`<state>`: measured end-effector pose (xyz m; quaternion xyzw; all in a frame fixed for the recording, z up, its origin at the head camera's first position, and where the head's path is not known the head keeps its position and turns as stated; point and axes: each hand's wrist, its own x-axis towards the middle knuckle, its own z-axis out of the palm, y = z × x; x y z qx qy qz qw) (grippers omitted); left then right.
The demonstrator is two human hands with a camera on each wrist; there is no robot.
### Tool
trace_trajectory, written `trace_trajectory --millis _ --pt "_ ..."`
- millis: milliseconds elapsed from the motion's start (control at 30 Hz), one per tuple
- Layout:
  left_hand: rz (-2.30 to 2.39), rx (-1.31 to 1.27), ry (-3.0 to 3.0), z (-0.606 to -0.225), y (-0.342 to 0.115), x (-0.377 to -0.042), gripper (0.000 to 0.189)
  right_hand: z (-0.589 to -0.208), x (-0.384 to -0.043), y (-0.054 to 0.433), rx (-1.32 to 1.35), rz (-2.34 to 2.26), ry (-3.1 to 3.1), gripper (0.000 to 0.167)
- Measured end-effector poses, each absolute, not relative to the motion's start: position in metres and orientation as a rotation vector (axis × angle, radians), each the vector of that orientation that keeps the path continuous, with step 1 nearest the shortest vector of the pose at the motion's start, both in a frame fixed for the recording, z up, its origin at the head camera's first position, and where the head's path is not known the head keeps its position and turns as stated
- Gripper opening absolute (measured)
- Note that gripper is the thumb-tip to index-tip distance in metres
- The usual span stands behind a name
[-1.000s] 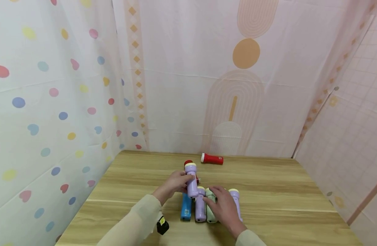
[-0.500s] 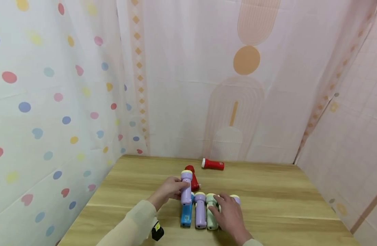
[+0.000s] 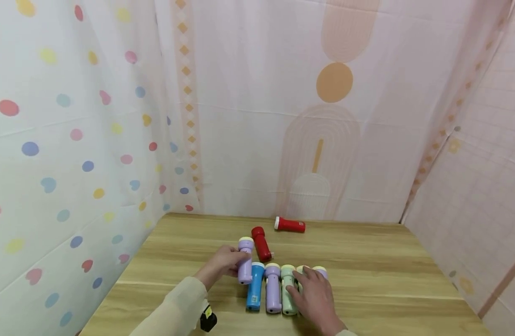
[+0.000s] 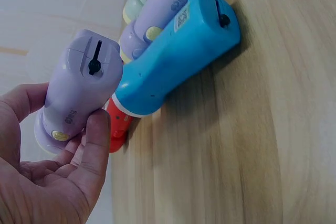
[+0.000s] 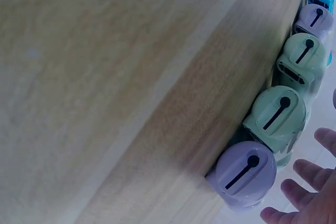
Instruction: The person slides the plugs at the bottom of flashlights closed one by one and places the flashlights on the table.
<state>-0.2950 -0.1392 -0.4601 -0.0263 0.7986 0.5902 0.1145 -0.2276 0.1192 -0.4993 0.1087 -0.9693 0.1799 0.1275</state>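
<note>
In the head view my left hand (image 3: 223, 262) grips a purple flashlight (image 3: 245, 268) with a pale yellow rim. Thumb and fingers wrap its body in the left wrist view, where its slotted end faces the camera. The held flashlight is just left of a blue flashlight (image 3: 255, 289), first in a row on the table. Beside the blue one lie a purple flashlight (image 3: 273, 291) and a green flashlight (image 3: 288, 296). My right hand (image 3: 313, 296) hovers at the row's right end, partly covering another green flashlight (image 5: 278, 114) and a purple flashlight (image 5: 247, 174). Its fingers are spread; contact is unclear.
Behind the row a red flashlight (image 3: 262, 245) lies at a slant. Farther back, another red flashlight (image 3: 291, 225) with a white rim lies sideways near the curtain (image 3: 240, 140). The wooden table (image 3: 366, 270) is bounded by curtains at the back and both sides.
My left hand has carried the purple flashlight leftward, from over the blue flashlight to its left. The slanted red flashlight behind is now uncovered. My right hand has stayed by the row.
</note>
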Motion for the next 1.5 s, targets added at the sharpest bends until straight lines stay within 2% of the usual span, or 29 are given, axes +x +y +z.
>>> trace_trajectory --millis 1100,1500 --pt "1.546 -0.139 2.407 -0.485 -0.155 -0.285 0.03 -0.505 -0.224 0.123 0.437 0.451 -2.777 0.036" --pt "1.469 -0.148 2.449 -0.489 -0.156 -0.282 0.032 -0.505 -0.223 0.123 0.415 0.476 -2.807 0.036"
